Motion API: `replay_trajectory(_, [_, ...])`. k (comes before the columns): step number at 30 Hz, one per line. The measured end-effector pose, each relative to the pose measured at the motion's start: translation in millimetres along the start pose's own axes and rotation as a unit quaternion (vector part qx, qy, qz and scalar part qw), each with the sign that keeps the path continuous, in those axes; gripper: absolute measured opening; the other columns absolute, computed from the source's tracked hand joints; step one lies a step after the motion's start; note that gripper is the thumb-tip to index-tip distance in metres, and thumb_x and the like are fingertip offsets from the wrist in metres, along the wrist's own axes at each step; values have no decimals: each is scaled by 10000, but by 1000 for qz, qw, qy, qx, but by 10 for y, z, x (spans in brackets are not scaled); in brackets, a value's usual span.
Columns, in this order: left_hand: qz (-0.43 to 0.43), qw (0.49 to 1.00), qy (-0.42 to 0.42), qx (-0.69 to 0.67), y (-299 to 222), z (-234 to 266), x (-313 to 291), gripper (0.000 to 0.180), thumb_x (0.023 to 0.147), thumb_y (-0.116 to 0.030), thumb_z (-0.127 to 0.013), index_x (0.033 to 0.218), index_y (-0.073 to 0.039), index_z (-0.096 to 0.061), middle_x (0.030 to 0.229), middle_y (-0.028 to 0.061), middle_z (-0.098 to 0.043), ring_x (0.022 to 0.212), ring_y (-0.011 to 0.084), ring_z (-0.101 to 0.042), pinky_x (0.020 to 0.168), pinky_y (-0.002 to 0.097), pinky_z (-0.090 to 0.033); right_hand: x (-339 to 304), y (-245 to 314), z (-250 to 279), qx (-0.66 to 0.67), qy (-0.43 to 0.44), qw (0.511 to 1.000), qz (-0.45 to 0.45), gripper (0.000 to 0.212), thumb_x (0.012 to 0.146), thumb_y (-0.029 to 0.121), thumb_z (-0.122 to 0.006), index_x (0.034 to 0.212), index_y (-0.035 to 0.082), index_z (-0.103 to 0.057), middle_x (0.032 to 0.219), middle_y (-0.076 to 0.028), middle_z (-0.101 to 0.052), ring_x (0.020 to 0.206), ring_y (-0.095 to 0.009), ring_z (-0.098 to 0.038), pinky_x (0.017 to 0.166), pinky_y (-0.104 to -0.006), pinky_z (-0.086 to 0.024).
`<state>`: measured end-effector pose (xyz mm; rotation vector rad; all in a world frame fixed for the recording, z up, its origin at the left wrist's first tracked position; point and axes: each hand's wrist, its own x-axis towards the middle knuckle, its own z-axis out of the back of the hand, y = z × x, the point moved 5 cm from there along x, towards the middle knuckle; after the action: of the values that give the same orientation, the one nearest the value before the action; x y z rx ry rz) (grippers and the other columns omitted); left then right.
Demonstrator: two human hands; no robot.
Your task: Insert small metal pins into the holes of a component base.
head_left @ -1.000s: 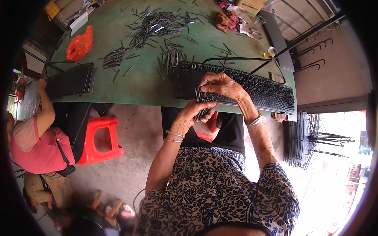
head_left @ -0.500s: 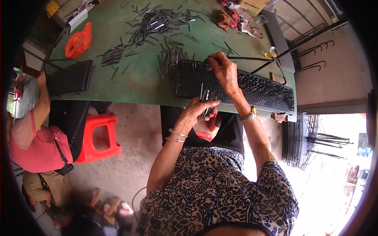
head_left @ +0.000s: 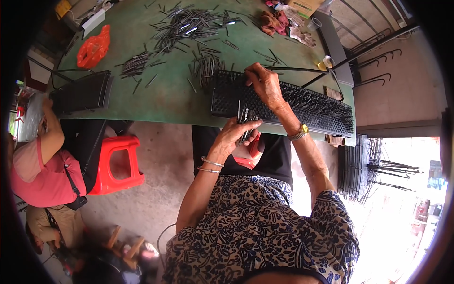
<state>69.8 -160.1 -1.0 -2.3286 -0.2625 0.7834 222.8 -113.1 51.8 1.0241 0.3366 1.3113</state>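
Note:
My left hand (head_left: 231, 134), at the table's near edge, is closed around a bunch of thin dark metal rods (head_left: 245, 115), with the thumb across them and their tips pointing up. Just beyond it lies a long black perforated rack (head_left: 228, 97), full of small holes. Many short dark pieces stand in the rack's right part; its left part shows mostly bare holes. Over that left part my right hand (head_left: 268, 89) is pinched, thumb and fingers pressed together low at the rack's surface. Whatever sits between those fingertips is too small to make out.
On the green table (head_left: 142, 102) lie a big heap of loose rods (head_left: 189, 28) and smaller piles. A red plastic bag (head_left: 94, 49), crumpled cloths (head_left: 274, 23) and a yellowish cup (head_left: 326, 63) lie farther out. A black bar crosses above the rack. A co-worker sits left, near a red stool (head_left: 137, 163).
My right hand has shifted slightly left and nearer to me over the rack, its fingers still pinched. The left hand keeps its bunch of rods. The co-worker's arm has moved a little.

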Motion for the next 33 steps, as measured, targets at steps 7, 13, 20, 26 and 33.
replay_trajectory(7, [-9, 1000, -3, 5, -8, -13, 0, 123, 816, -151, -715, 790, -58, -639, 636, 30, -601, 564, 100, -572, 373, 206, -340, -3, 0, 25, -32, -4, 999, -16, 97, 888, 80, -598, 955, 10, -593, 744, -114, -646, 617, -171, -645, 583, -301, -490])
replay_trajectory(13, [-15, 1000, -12, 21, -8, 12, -13, 143, 814, -168, -718, 763, -69, -627, 631, 21, -594, 548, 92, -552, 376, 207, -330, 15, 81, 21, -103, -22, 990, 89, 100, 863, 62, -616, 957, 29, -604, 773, -154, -634, 680, -309, -631, 617, -341, -494])
replay_trajectory(20, [-22, 999, -13, 34, -18, 23, 16, 165, 802, -181, -728, 747, -77, -612, 627, 21, -591, 541, 94, -554, 380, 213, -338, -8, 104, -52, -198, -18, 974, 112, 110, 822, 119, -665, 931, 114, -673, 912, -99, -588, 759, -303, -621, 645, -397, -503])
replay_trajectory(26, [-10, 998, -38, 55, 7, 72, 31, 167, 799, -201, -740, 842, -83, -631, 680, -1, -601, 568, 79, -562, 415, 226, -344, -30, 169, -98, -233, 19, 962, 145, 109, 810, 184, -689, 916, 160, -699, 881, -77, -561, 772, -275, -607, 665, -383, -507])
replay_trajectory(33, [-23, 998, -42, 49, -12, -21, 33, 178, 784, -179, -743, 763, -62, -610, 633, 22, -593, 522, 106, -555, 376, 225, -346, -29, 76, -123, -269, -39, 958, 95, 158, 809, 222, -691, 961, 184, -716, 879, -88, -562, 793, -268, -607, 669, -378, -506])
